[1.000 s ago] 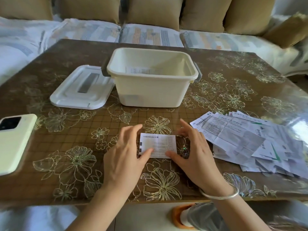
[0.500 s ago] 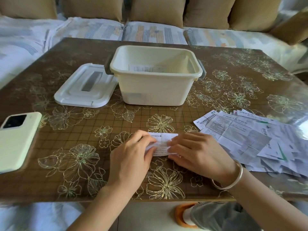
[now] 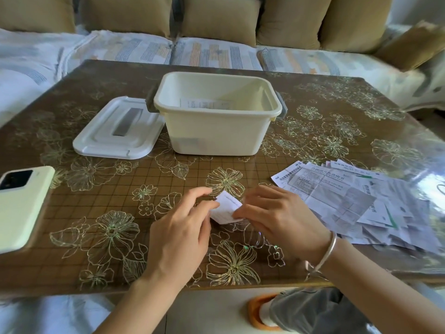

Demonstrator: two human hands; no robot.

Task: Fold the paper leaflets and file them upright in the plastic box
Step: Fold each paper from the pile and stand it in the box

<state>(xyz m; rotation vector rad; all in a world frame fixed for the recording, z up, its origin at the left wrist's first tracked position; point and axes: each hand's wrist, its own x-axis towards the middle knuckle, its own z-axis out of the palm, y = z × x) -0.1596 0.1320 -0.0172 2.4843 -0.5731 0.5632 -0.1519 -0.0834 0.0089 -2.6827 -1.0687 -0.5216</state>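
Leaflet (image 3: 227,207), white paper folded small, we pinch between curled fingers of left hand (image 3: 178,237) and right hand (image 3: 279,220); smooth cream box (image 3: 216,133) holds printed sheets (image 3: 204,104).

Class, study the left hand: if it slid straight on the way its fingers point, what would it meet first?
The left hand pinches the folded leaflet. Its fingers point forward and slightly right: past bare table, it would probably meet the front wall of the plastic box first, though depth is unclear.

Leaflets (image 3: 337,196) — print unreadable
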